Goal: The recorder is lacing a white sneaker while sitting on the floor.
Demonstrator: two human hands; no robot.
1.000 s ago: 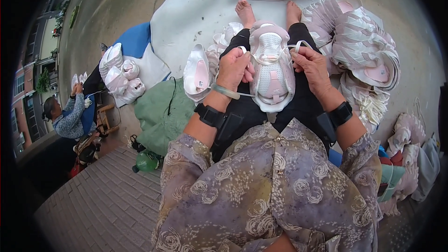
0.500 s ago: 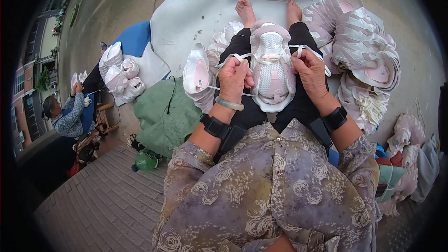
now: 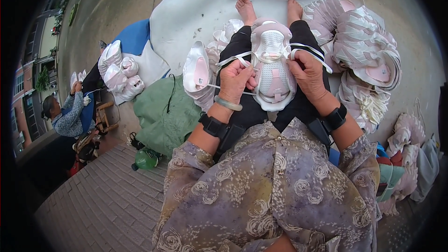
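Observation:
A white and pink shoe upper (image 3: 272,84) lies lengthwise across my black-trousered thighs, its mesh and tongue facing up. White shoelace (image 3: 228,59) crosses it near the middle and loops out on both sides. At the shoe's left edge, my left hand (image 3: 234,83) pinches the lace between thumb and fingers, with more lace trailing below toward the left. On the opposite edge, my right hand (image 3: 309,77) has thumb and forefinger closed on the lace by the eyelets; the exact grip is partly hidden. A lace loop arches over the back of that hand.
Stacked white and pink uppers (image 3: 361,37) stand at the right, with a bundle of white laces (image 3: 372,105) below. More uppers (image 3: 198,74) lie left of my legs, beside green cloth (image 3: 165,112) and a green bottle (image 3: 146,159). Another person (image 3: 70,114) sits far left.
My right hand has shifted slightly left, closer to the shoe's edge. The left hand's fingers have curled a little nearer the eyelets; the shoe has barely moved.

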